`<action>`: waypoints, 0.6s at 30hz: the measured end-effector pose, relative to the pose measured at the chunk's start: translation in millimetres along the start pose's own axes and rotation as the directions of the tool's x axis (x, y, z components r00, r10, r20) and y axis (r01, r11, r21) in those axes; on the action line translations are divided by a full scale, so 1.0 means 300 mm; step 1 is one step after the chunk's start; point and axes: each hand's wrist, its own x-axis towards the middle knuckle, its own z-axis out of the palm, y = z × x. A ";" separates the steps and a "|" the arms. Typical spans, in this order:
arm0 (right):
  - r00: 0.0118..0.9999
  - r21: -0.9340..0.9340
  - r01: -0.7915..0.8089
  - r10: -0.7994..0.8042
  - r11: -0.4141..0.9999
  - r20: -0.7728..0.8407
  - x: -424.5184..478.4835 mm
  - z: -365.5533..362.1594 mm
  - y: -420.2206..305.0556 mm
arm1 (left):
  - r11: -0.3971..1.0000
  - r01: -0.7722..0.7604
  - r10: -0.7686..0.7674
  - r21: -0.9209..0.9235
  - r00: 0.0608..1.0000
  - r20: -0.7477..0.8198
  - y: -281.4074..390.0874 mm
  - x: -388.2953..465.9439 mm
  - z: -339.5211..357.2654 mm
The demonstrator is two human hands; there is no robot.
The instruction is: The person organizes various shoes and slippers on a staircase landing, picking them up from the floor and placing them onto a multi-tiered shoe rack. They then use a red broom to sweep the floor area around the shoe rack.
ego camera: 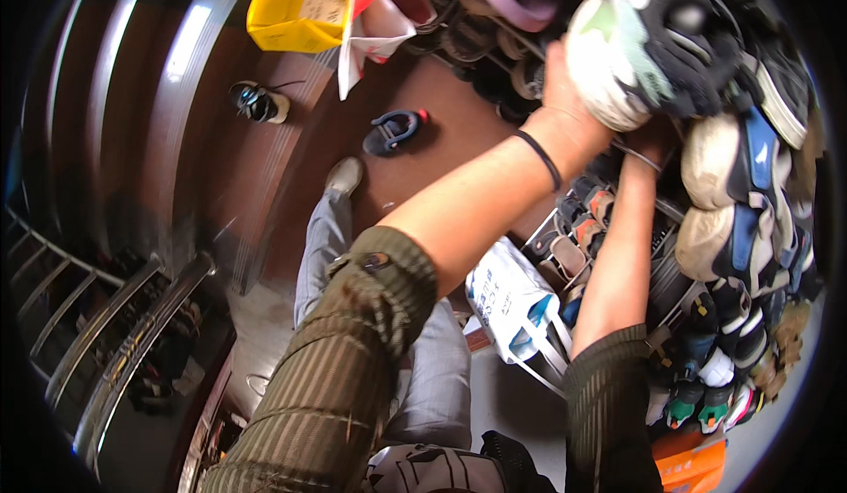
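My left hand reaches up to the shoe rack, its fingers against the near side of a white, mint and black sneaker; much of the hand is hidden behind the shoe. Beneath that sneaker my right hand lies in shadow among the shoes, its fingers out of sight, so its hold cannot be made out. Black footwear presses close against the sneaker's right side. Off-white and blue shoes are stacked just to the right of my right hand.
Shoes fill the metal rack. A white paper bag stands below my forearms. A yellow bag is at the top. One sneaker and a dark blue shoe lie apart at left, near stair edges and a metal railing.
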 end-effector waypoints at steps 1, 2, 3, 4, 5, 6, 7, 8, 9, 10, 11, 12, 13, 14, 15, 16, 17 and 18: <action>0.998 0.059 0.031 -0.028 0.998 -0.048 0.020 0.003 -0.019 | 0.998 -0.017 0.022 0.067 0.998 -0.065 -0.003 -0.006 0.004; 0.994 0.119 0.064 -0.053 0.991 -0.098 0.039 0.004 -0.040 | 0.985 -0.061 0.072 0.161 0.995 -0.065 -0.012 -0.031 -0.006; 0.988 0.146 0.091 -0.071 0.985 -0.136 0.035 -0.009 -0.026 | 0.968 -0.108 0.125 0.228 0.990 -0.061 -0.016 -0.054 -0.008; 0.995 0.320 0.016 0.016 0.947 -0.096 0.000 0.005 0.028 | 0.943 -0.155 0.178 0.294 0.983 -0.053 -0.023 -0.080 -0.001; 0.992 0.471 -0.075 0.115 0.879 -0.056 -0.045 0.014 0.103 | 0.958 -0.179 0.177 0.224 0.984 0.031 0.002 -0.134 -0.012; 0.969 0.630 -0.197 0.245 0.751 0.012 -0.084 -0.007 0.080 | 0.967 -0.161 0.149 0.198 0.986 0.075 0.028 -0.200 -0.056; 0.927 0.763 -0.292 0.366 0.577 0.078 -0.117 -0.035 0.048 | 0.974 -0.140 0.121 0.178 0.986 0.114 0.057 -0.266 -0.104; 0.885 0.813 -0.313 0.462 0.491 0.061 -0.141 -0.149 -0.129 | 0.977 -0.079 0.057 0.198 0.992 0.117 0.083 -0.344 -0.186; 0.836 0.800 -0.415 0.529 0.433 0.147 -0.211 -0.222 -0.201 | 0.978 -0.040 0.001 0.207 0.982 0.188 0.074 -0.436 -0.229; 0.777 0.778 -0.509 0.586 0.370 0.230 -0.274 -0.274 -0.265 | 0.976 -0.001 -0.056 0.217 0.965 0.256 0.023 -0.565 -0.258; 0.815 0.793 -0.484 0.520 0.370 0.255 -0.349 -0.291 -0.322 | 0.948 0.058 -0.181 0.312 0.905 0.384 -0.044 -0.715 -0.286; 0.848 0.805 -0.466 0.445 0.367 0.288 -0.456 -0.259 -0.365 | 0.887 0.171 -0.375 0.429 0.807 0.456 -0.079 -0.816 -0.349; 0.824 0.781 -0.538 0.390 0.317 0.410 -0.571 -0.208 -0.399 | 0.837 0.214 -0.491 0.504 0.701 0.517 -0.121 -0.891 -0.415; 0.785 0.728 -0.617 0.294 0.299 0.545 -0.672 -0.148 -0.430 | 0.795 0.203 -0.567 0.571 0.583 0.582 -0.181 -0.979 -0.482; 0.753 0.686 -0.657 0.309 0.311 0.581 -0.789 -0.043 -0.459 | 0.740 0.227 -0.642 0.633 0.522 0.562 -0.244 -1.047 -0.533; 0.714 0.638 -0.700 0.321 0.320 0.622 -0.892 0.051 -0.487 | 0.675 0.250 -0.716 0.694 0.450 0.534 -0.300 -1.099 -0.575; 0.537 0.530 -0.837 0.381 0.134 0.753 -0.941 0.118 -0.526 | 0.673 0.281 -0.709 0.684 0.511 0.486 -0.343 -1.118 -0.620; 0.335 0.389 -0.919 0.391 -0.067 0.857 -0.984 0.200 -0.565 | 0.664 0.312 -0.704 0.679 0.567 0.428 -0.377 -1.132 -0.658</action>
